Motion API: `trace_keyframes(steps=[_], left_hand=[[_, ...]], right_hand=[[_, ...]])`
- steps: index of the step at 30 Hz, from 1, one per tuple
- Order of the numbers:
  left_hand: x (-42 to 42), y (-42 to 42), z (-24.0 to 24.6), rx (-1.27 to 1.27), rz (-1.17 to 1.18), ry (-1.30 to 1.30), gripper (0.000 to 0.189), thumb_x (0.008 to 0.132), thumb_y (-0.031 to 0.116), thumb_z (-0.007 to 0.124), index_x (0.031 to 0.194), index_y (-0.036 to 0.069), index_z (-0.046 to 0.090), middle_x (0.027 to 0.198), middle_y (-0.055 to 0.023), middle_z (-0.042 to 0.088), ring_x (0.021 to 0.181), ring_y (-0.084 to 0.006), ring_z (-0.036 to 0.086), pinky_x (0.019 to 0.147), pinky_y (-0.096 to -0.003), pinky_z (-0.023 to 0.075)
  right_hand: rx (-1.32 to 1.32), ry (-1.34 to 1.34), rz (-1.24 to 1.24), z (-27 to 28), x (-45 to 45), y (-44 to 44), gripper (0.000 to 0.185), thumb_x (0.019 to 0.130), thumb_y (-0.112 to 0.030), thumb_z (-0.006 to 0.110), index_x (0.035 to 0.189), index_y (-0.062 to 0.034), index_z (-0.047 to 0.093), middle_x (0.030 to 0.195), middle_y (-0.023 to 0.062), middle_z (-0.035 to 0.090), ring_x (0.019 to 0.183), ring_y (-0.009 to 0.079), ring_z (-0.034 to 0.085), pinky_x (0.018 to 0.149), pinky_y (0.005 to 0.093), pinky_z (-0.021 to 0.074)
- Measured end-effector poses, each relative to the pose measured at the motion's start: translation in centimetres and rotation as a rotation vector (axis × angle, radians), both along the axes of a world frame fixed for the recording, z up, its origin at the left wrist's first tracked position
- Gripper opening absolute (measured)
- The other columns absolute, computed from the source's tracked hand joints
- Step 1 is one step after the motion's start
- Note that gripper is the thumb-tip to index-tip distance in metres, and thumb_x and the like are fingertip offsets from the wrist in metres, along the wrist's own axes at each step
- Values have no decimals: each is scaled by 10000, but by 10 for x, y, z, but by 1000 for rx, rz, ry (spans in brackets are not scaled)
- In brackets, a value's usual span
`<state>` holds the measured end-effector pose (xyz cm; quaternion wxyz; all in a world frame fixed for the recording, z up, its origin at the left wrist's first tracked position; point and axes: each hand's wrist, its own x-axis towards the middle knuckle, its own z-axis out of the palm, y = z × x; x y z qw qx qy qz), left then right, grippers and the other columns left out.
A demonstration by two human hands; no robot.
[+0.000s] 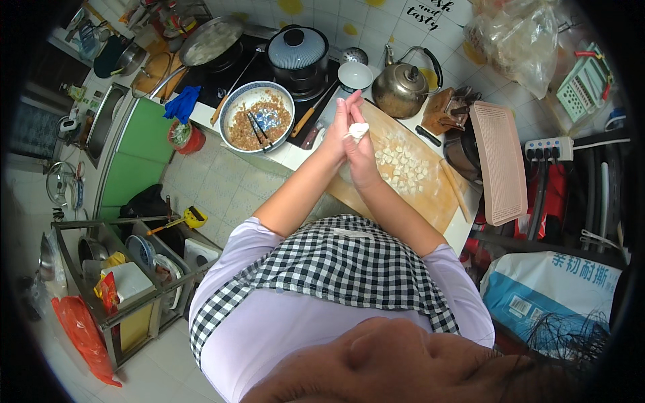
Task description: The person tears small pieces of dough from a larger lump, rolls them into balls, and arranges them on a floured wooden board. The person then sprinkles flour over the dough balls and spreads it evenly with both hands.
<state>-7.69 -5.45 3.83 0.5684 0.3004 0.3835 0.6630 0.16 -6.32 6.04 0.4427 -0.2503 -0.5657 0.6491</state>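
Near the board's left end, my left hand (338,132) and my right hand (361,156) are brought together, palms facing, with a small piece of white dough (359,131) between them at the thumbs. Below and to the right, many small cut dough pieces (403,169) lie on the floured wooden board (428,206). A wooden rolling pin (455,190) rests along the board's right side. To the left of my hands stands a blue-rimmed bowl (227,112) of minced filling (242,132), with dark chopsticks (259,132) in it.
Behind the bowl, a lidded pot (297,50) and a pan (211,43) stand on the stove. A white bowl (355,75), a metal kettle (400,90), a knife block (446,111) and an upright pink tray (500,163) line the back and right. A red bin (189,142) stands left.
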Motion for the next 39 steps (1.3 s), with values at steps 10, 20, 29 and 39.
trace_keyframes(steps=[10,20,29,39], left_hand=[[9,9,25,173,-52,188,710,1052,567,95,1607,127,56,1666,-149,53,1539,-287,19,1228,-378,45],[8,18,38,65,-62,47,904,944,764,113,1606,156,15,1666,-166,-36,1528,-366,5,1224,-469,37],[14,26,50,74,101,109,894,923,791,108,1610,225,24,1659,-187,77,1529,-337,109,1218,-467,116],[15,13,-4,248,-55,699,802,998,689,112,1160,37,551,1018,-77,648,1017,-201,589,902,-326,446]], right_hand=[[-29,8,-26,-1,8,24,647,1088,-465,185,1536,-19,322,1627,111,259,1508,255,201,1223,365,126],[346,-157,-136,4,9,22,608,1086,-378,237,1551,14,229,1629,194,212,1530,320,128,1228,405,90],[318,-328,-369,9,3,-9,521,1064,-358,433,1416,21,379,1494,205,409,1412,267,373,1175,394,254],[-130,367,-329,15,28,45,343,1044,-353,526,876,-61,457,634,22,472,557,98,444,523,262,390]])
